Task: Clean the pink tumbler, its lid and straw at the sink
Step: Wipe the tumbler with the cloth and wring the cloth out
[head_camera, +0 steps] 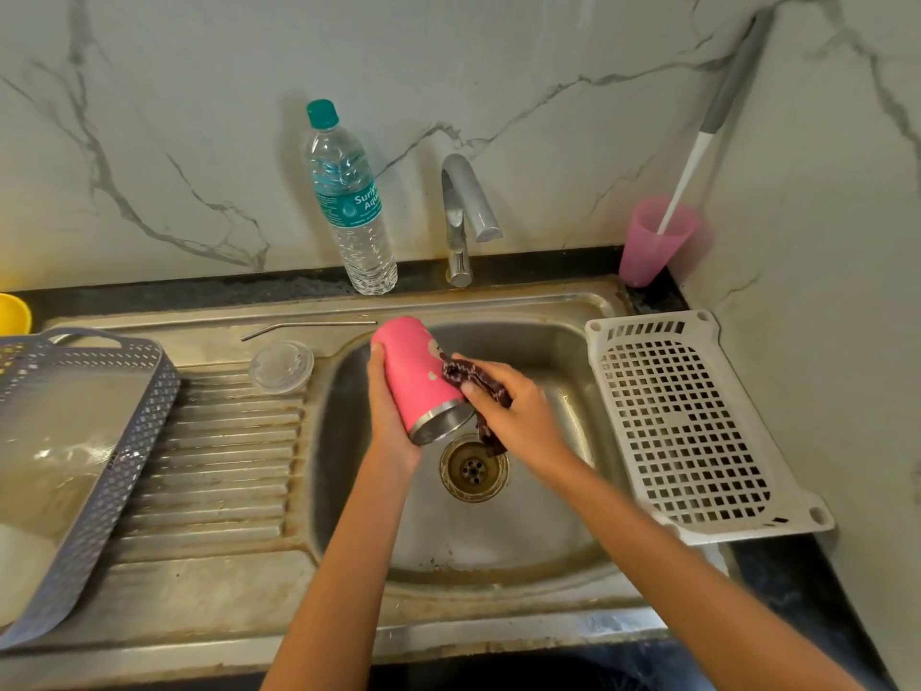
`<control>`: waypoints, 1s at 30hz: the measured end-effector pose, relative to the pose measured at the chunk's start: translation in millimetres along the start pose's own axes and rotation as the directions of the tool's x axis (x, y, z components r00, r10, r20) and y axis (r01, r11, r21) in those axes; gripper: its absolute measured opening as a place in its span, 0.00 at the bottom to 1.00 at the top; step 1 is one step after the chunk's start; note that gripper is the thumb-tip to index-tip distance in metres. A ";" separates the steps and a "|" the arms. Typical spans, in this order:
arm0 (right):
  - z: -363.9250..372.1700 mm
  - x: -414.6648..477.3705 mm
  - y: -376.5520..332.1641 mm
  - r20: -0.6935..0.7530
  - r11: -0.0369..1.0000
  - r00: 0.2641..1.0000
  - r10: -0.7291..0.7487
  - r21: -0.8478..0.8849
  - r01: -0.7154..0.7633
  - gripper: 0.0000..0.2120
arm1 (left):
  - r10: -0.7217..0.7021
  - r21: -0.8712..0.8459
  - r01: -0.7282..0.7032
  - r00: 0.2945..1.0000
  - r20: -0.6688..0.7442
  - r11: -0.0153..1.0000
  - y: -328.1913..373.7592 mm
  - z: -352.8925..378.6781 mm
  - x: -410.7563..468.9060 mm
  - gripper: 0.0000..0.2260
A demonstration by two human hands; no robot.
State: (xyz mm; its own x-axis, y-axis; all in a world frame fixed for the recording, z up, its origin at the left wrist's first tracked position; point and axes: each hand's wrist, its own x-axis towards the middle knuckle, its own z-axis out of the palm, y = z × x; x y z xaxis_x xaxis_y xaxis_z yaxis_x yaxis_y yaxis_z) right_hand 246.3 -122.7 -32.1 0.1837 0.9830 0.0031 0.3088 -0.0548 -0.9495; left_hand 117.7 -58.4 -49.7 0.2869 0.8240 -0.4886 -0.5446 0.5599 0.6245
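Observation:
The pink tumbler [416,374] is tilted over the sink basin [548,531], its steel open rim pointing down toward me. My left hand [388,416] grips it from the left side. My right hand [513,416] holds a dark patterned cloth [473,379] and presses it against the tumbler's right side. The clear lid [281,366] lies on the ribbed drainboard to the left of the basin. The bent steel straw [309,327] lies along the sink's back ledge, just behind the lid.
The tap [466,211] stands behind the basin with a water bottle [351,202] to its left. A pink cup [653,241] with a brush sits at the back right. A white grid tray [692,426] lies right of the basin, a grey basket [99,441] on the left.

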 end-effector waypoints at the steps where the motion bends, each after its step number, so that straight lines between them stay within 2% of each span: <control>1: -1.0 -1.4 -0.1 -0.008 1.000 1.000 -0.009 0.015 0.009 0.15 | -0.010 0.008 0.010 1.000 0.008 1.000 0.7 0.4 -0.4 0.27; 4: -5.8 20.1 -8.5 -0.053 1.000 0.998 -0.028 0.011 0.028 0.15 | -0.060 0.053 0.057 0.996 0.061 0.997 -6.6 6.6 -6.2 0.26; 9: -7.2 51.8 -16.0 -0.091 0.995 0.993 0.074 0.073 -0.068 0.18 | -0.059 0.095 0.050 0.994 0.095 0.994 -10.3 16.1 -9.0 0.23; 11: -6.7 48.2 -14.1 -0.082 0.989 0.992 0.093 0.121 -0.083 0.19 | -0.011 0.156 0.001 0.998 0.064 0.988 -5.9 16.0 -5.5 0.23; 14: -4.7 31.2 -6.5 -0.067 0.977 0.990 0.122 0.181 -0.108 0.19 | 0.117 0.245 -0.110 0.993 -0.015 0.963 1.0 15.5 1.2 0.33; 16: -1.9 19.5 -0.1 -0.075 0.967 0.987 0.144 0.222 -0.124 0.15 | 0.186 0.275 -0.169 0.982 -0.034 0.946 1.2 17.0 -0.8 0.34; 19: -7.2 21.6 1.6 -0.116 0.929 0.967 0.225 0.326 -0.177 0.10 | 0.238 0.368 -0.250 0.968 0.078 0.896 -8.4 18.8 -11.1 0.31; 21: -15.1 31.9 -3.9 -0.108 0.897 0.962 0.252 0.400 -0.190 0.12 | 0.249 0.483 -0.332 0.941 0.228 0.811 -15.1 19.1 -16.7 0.31; 23: -22.1 38.2 -10.8 -0.121 0.909 0.969 0.214 0.388 -0.152 0.14 | 0.263 0.549 -0.411 0.907 0.330 0.728 -13.6 18.3 -18.0 0.32; 24: -25.2 37.2 -13.9 -0.139 0.936 0.977 0.163 0.335 -0.108 0.14 | 0.292 0.589 -0.457 0.887 0.359 0.666 -10.2 15.8 -15.6 0.33; 26: -32.1 27.9 -15.8 -0.168 0.989 0.985 -0.037 0.133 0.060 0.15 | 0.351 0.694 -0.528 0.848 0.397 0.490 -0.8 10.4 -7.5 0.36; 28: -34.1 13.9 -12.9 -0.092 0.961 0.959 -0.268 -0.098 0.260 0.19 | 0.397 0.780 -0.541 0.822 0.409 0.315 7.0 1.7 3.3 0.37; 30: -31.1 5.4 -8.2 -0.017 0.922 0.939 -0.342 -0.198 0.333 0.21 | 0.437 0.826 -0.529 0.801 0.409 0.197 10.4 -4.3 7.9 0.38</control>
State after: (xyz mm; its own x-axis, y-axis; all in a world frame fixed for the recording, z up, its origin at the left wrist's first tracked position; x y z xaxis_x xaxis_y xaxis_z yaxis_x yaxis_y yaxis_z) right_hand 273.8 -122.4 -14.5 0.0828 0.9391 0.3334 0.5308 0.2416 -0.8123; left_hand 110.9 -46.4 -49.7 0.3141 0.9404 0.1306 0.3917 -0.2536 0.8845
